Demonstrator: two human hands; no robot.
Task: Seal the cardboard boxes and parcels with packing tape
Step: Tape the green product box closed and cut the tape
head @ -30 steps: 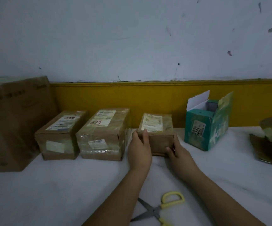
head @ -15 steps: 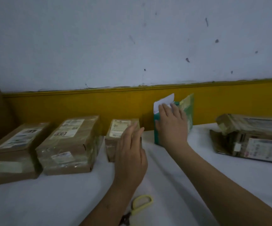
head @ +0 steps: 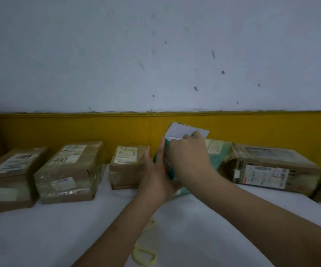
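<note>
The teal cardboard box (head: 215, 162), white flap (head: 182, 132) raised, is between both hands above the white surface (head: 59, 228). The left hand (head: 155, 176) presses straight fingers against its left side, and the right hand (head: 188, 157) curls over its top. A small brown taped parcel (head: 125, 166) lies just left of it, with yellow-handled scissors (head: 144, 255) nearer the person.
</note>
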